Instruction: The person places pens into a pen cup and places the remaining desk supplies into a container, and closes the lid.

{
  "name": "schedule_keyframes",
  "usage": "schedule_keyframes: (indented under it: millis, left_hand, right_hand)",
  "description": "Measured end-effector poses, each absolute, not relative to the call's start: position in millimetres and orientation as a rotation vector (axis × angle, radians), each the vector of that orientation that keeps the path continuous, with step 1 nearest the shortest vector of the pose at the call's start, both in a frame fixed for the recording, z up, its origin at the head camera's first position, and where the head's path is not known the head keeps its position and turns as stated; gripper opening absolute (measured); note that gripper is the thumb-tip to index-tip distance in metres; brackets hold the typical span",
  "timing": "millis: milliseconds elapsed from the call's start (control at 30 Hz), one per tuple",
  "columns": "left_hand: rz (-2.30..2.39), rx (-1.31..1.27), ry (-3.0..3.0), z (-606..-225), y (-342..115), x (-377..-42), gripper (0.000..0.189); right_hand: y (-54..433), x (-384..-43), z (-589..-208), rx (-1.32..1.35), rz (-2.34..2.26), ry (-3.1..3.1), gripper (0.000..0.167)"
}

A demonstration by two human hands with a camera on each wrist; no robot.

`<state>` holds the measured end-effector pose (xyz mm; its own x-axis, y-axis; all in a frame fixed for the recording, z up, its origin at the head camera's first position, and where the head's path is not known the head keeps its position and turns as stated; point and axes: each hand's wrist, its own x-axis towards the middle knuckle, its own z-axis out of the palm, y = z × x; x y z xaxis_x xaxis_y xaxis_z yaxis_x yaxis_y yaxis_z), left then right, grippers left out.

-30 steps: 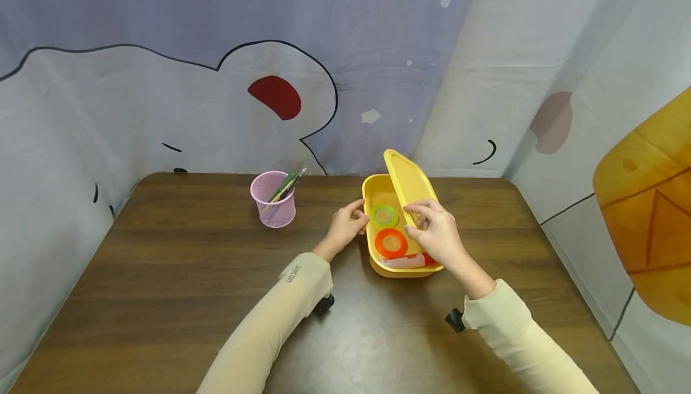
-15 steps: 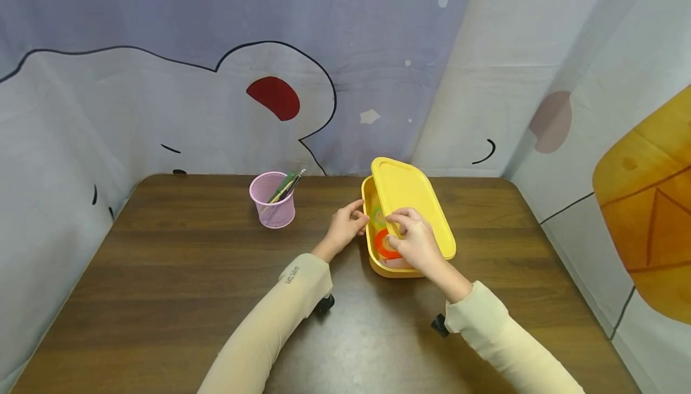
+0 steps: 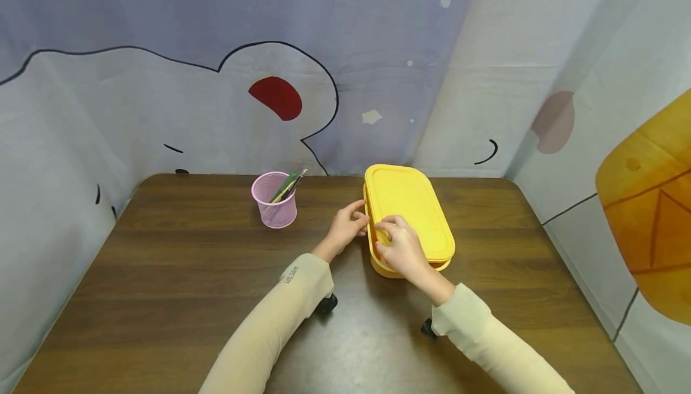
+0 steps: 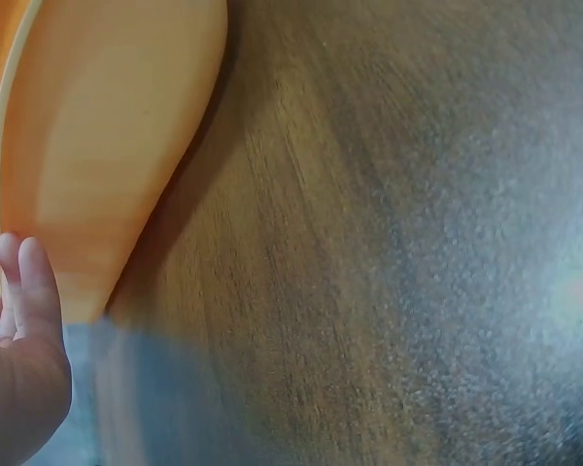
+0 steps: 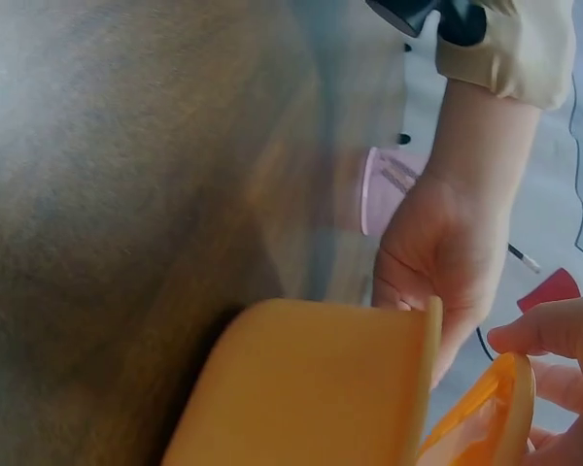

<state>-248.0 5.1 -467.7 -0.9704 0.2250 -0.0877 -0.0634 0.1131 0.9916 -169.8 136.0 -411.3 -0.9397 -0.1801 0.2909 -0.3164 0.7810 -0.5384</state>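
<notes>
A yellow plastic box [image 3: 384, 270] stands toward the back of the table, right of centre. Its yellow lid [image 3: 412, 202] lies over the opening, slightly raised along the left side, where a narrow gap shows. My right hand [image 3: 402, 251] pinches the lid's left edge between thumb and fingers; in the right wrist view the lid [image 5: 515, 413] tilts above the box rim. At the box's left side my left hand [image 3: 343, 231] holds the rim, fingertips right at it in the left wrist view. The box's contents are now hidden under the lid.
A pink mesh cup [image 3: 278, 214] holding several pens or brushes stands left of the box. The brown wooden table [image 3: 189, 298] ends at the back against a printed curtain [image 3: 216, 118]. Another curtain wall runs along the right.
My right hand has swung the lid leftward and down from a steep tilt to nearly flat over the box, covering the green and orange rings and the red-and-white tube. My left hand stays put.
</notes>
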Motion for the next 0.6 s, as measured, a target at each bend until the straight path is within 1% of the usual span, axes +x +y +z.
schedule_keyframes:
  millis: [333, 600]
  left_hand:
    - [2.001, 0.095, 2.071, -468, 4, -247, 0.044]
    - [1.989, 0.039, 2.09, -464, 5, -245, 0.04]
  right_hand:
    - [131, -169, -423, 0.469, 0.771, -2.698, 0.027]
    - [138, -168, -424, 0.488, 0.892, -2.701, 0.027]
